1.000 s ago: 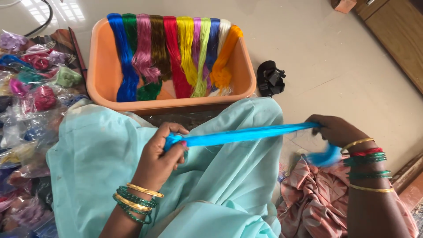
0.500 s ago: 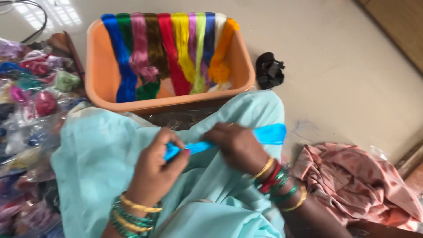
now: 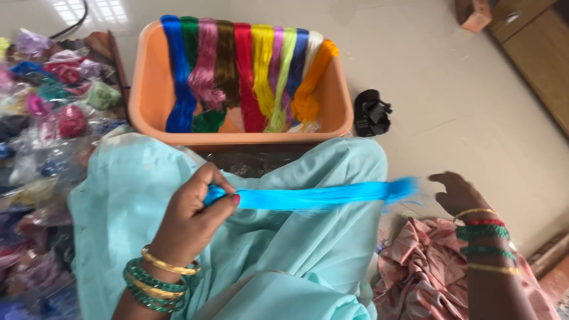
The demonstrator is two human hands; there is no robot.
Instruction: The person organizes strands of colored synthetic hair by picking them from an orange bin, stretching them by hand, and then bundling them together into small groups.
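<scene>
We see the pale tiled floor (image 3: 462,89) carrying an orange tub (image 3: 148,89) of coloured thread hanks, with the light blue cloth (image 3: 284,249) across our lap at its near rim. Over that cloth stretches the bright blue thread hank (image 3: 308,197): our left hand (image 3: 192,216) pinches its near end closed, while our right hand (image 3: 453,192) hovers open just beyond the loose, fanned far end, gripping nothing. We judge that this unheld end could sag, splay and tangle, or snag on the bangles (image 3: 483,234).
</scene>
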